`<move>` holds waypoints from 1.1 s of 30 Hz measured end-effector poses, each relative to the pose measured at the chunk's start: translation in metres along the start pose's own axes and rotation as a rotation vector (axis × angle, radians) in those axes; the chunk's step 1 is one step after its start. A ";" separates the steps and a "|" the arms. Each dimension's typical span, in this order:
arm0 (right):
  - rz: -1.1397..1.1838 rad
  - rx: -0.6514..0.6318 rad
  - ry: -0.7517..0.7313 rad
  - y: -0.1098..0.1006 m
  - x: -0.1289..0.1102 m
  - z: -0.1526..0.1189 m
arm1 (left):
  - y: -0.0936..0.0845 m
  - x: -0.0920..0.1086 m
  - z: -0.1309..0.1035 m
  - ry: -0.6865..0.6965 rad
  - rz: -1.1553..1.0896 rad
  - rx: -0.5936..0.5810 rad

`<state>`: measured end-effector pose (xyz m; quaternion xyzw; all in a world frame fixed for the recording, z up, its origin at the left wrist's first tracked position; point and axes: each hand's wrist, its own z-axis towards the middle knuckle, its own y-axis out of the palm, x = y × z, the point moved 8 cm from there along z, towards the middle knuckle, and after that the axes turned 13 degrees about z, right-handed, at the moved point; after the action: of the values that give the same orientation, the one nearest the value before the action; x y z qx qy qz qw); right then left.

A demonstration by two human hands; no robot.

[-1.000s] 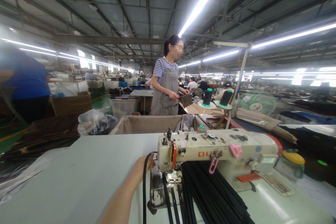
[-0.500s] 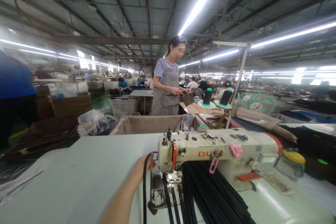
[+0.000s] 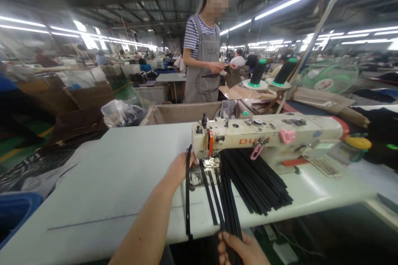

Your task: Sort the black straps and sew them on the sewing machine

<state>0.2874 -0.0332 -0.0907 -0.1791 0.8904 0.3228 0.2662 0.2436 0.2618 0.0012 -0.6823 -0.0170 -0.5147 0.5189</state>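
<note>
My left hand (image 3: 183, 165) is beside the needle end of a white sewing machine (image 3: 230, 132), its fingertips partly hidden behind the machine head. It is closed on a narrow black strap (image 3: 188, 203), which loops over the hand and hangs down to the table's front edge. At the front edge, my right hand (image 3: 241, 248) pinches black strips between thumb and curled fingers. Several thin black strips (image 3: 207, 190) run from the presser foot area toward me. A thick fan of black strips (image 3: 258, 182) lies under the machine arm, on the table.
Across the table a person in a striped shirt and apron (image 3: 203, 54) handles a brown piece. Two black thread cones (image 3: 258, 73) stand behind the machine, near a green fan (image 3: 329, 78). A fabric-lined bin (image 3: 183, 112) borders the table's far edge. A blue bin (image 3: 18, 211) is at left.
The view has tilted down, bringing the table's front edge into sight. My right hand has come into view at the bottom, on the black strips. My left hand stays by the machine head with the strap.
</note>
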 end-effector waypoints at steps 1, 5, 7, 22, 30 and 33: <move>0.010 0.007 0.014 0.002 0.001 -0.001 | -0.001 0.003 -0.007 0.015 0.007 0.007; 0.048 0.006 0.013 0.010 -0.002 -0.010 | 0.000 0.016 -0.037 0.151 0.102 0.025; 0.046 0.002 0.011 0.012 -0.003 -0.013 | 0.006 0.027 -0.054 0.314 0.198 0.053; 0.046 0.003 0.029 0.012 -0.004 -0.018 | 0.032 0.028 -0.078 0.400 0.444 0.071; 0.034 -0.036 0.034 0.016 -0.004 -0.023 | 0.034 0.028 -0.076 0.414 0.466 0.097; 0.034 -0.039 0.033 0.015 -0.004 -0.023 | 0.035 0.025 -0.076 0.395 0.469 0.095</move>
<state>0.2750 -0.0366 -0.0658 -0.1743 0.8913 0.3414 0.2423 0.2231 0.1779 -0.0106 -0.5295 0.2176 -0.5022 0.6481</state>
